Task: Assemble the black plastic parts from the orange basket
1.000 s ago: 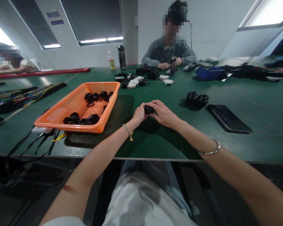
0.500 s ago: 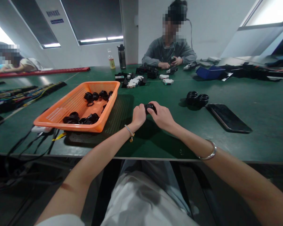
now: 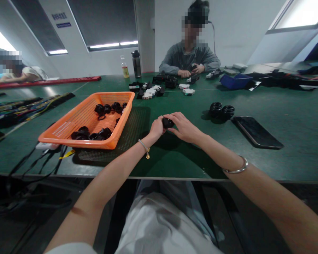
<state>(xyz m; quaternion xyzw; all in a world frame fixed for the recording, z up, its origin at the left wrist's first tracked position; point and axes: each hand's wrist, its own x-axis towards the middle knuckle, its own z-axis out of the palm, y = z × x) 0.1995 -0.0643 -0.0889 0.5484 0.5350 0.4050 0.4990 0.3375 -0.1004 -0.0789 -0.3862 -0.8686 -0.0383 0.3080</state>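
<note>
Here I am, watching from afar, and my left hand (image 3: 157,127) is closed on one side of a small black part (image 3: 168,122), while my right hand (image 3: 184,127) pinches the other side! That part sits right between the two, above the green table (image 3: 180,104). Over to the left, I've got an orange basket (image 3: 111,144) with more black pieces (image 3: 104,133) inside; to the right, a black ringed cluster (image 3: 216,110) just beside a phone (image 3: 257,132).
</note>
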